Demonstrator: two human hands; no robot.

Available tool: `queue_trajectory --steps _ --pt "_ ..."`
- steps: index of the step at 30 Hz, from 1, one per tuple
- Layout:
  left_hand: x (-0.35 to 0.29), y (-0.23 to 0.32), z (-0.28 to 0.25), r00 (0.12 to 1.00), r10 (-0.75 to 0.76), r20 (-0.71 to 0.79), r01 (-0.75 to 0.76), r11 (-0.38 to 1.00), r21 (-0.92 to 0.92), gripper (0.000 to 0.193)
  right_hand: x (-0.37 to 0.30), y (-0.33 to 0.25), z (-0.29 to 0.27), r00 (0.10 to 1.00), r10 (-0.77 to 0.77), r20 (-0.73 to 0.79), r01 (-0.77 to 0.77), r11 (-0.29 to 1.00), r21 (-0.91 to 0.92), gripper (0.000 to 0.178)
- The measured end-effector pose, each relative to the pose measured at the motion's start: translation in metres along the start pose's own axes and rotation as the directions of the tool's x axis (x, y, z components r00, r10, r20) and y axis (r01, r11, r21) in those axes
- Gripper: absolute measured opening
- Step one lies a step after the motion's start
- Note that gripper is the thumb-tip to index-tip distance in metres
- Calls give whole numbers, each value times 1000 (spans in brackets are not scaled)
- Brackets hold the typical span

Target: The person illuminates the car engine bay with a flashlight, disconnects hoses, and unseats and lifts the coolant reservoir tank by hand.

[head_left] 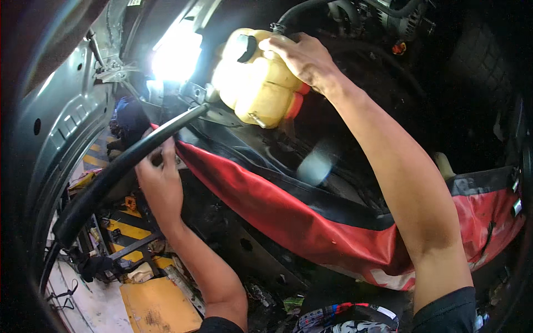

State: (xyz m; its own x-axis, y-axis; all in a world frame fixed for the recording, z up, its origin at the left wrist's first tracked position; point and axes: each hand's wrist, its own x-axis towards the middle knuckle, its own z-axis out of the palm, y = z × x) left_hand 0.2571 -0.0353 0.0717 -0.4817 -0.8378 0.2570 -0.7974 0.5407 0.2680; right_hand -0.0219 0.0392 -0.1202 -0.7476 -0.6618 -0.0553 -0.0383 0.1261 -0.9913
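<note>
A yellowed plastic coolant tank [264, 91] with a black cap [246, 49] is tilted in the upper middle. My right hand [302, 58] grips its top right side, the fingers lying across the top near a black hose [302, 12]. Red parts show at the tank's lower right edge. My left hand [162, 177] is raised at the left, its fingers curled and slightly blurred beside the end of a red and black fender cover [266, 205]. A black strut [133, 152] crosses in front of its fingertips, so what they hold is hidden.
A bright lamp [176, 55] glares behind the tank. The car's metal panel [61, 111] curves along the left. Below it are an orange-yellow board [158, 305], scattered parts and black-and-yellow floor stripes [130, 228]. The dark engine bay fills the upper right.
</note>
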Motion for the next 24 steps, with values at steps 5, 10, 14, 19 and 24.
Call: queue_trajectory --steps 5,10,14,19,24 --pt "37 -50 47 994 106 5 -106 981 163 51 -7 -9 -3 992 128 10 -128 991 33 83" --pt "-6 -78 17 976 -195 -101 153 934 -323 48 -10 -22 -7 972 235 7 -235 970 68 85" --pt "-106 -73 -22 938 -266 -222 127 860 -495 33 -5 -18 -8 970 242 6 -241 963 121 79" --pt "-190 4 -59 979 159 -125 -171 981 -89 42 1 -8 -9 974 166 155 -193 966 173 72" --pt "-180 94 -37 888 173 425 -128 983 -131 65 8 -13 -19 934 265 240 -289 955 67 68"
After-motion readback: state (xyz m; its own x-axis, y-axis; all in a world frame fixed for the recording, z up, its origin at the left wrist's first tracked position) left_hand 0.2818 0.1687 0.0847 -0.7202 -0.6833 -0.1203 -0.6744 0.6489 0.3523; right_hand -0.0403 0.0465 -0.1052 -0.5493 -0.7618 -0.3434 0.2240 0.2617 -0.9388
